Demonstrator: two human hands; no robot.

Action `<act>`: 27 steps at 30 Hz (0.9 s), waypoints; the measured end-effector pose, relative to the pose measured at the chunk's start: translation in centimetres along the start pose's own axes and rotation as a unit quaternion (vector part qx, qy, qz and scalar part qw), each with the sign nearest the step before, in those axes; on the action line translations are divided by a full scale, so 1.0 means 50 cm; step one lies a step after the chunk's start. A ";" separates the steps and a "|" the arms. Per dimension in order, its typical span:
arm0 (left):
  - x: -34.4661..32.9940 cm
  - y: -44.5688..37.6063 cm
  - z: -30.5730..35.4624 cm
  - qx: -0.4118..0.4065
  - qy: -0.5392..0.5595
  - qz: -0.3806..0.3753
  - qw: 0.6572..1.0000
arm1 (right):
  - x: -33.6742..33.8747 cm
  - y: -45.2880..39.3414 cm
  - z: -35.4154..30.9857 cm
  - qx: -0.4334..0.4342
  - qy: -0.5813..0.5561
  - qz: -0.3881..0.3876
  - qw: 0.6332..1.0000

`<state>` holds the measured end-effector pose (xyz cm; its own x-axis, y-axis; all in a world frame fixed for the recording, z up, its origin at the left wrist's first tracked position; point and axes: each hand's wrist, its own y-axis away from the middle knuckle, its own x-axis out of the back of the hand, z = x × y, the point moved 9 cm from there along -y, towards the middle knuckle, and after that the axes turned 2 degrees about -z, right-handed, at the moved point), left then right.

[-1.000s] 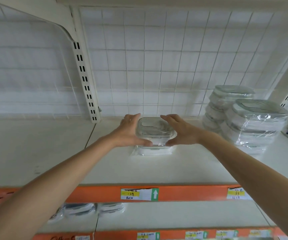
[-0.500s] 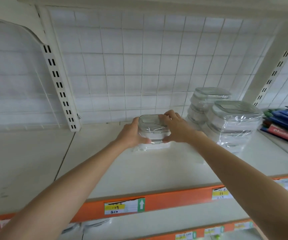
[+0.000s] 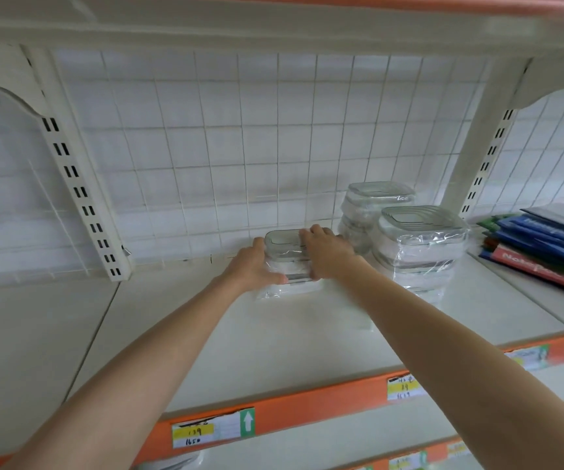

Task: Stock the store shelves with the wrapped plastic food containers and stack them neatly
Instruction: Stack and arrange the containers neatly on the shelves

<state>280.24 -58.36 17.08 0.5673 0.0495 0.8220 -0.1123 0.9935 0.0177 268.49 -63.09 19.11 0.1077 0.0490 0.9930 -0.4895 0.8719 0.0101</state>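
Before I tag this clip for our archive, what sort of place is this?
Most likely a shop aisle. The shelf has an orange edge strip with handwritten price labels, a wire-grid back, and wrapped containers stacked beside notebooks.

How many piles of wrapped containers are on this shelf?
3: one between both hands mid-shelf, a taller pile to its right, and another behind that by the wire grid. More may be hidden behind them.
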 end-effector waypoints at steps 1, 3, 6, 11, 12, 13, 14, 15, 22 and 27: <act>0.005 0.006 0.003 0.000 -0.032 -0.005 0.999 | 0.004 0.000 0.000 0.007 0.002 -0.004 1.000; 0.015 0.023 0.005 -0.001 -0.107 -0.016 0.994 | 0.019 0.006 -0.005 0.027 0.000 0.001 1.000; 0.033 0.057 -0.003 0.004 -0.202 -0.019 0.979 | 0.051 0.036 -0.035 0.078 0.005 0.038 0.996; 0.053 0.150 -0.029 0.021 -0.302 -0.013 0.953 | 0.052 0.126 -0.116 0.179 0.018 0.101 0.978; 0.055 0.174 -0.036 0.026 -0.322 -0.012 0.946 | 0.041 0.143 -0.138 0.205 0.028 0.100 0.973; 0.056 0.197 -0.044 0.032 -0.341 -0.010 0.939 | 0.028 0.157 -0.157 0.227 0.035 0.094 0.969; 0.055 0.221 -0.052 0.038 -0.360 -0.008 0.932 | 0.015 0.168 -0.175 0.245 0.038 0.088 0.965; 0.054 0.246 -0.061 0.043 -0.378 -0.004 0.925 | 0.003 0.177 -0.192 0.258 0.036 0.081 0.962; 0.061 0.409 -0.110 0.073 -0.422 0.019 0.903 | -0.035 0.238 -0.290 0.315 0.007 0.048 0.948; 0.074 0.479 -0.128 0.089 -0.424 0.027 0.901 | -0.028 0.289 -0.327 0.335 0.011 0.046 0.941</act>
<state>284.89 -33.71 16.89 -0.2616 -0.0730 0.9624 -0.2931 0.9560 -0.0072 275.43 -42.59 15.96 0.0518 0.1261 0.9907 -0.9325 0.3611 0.0028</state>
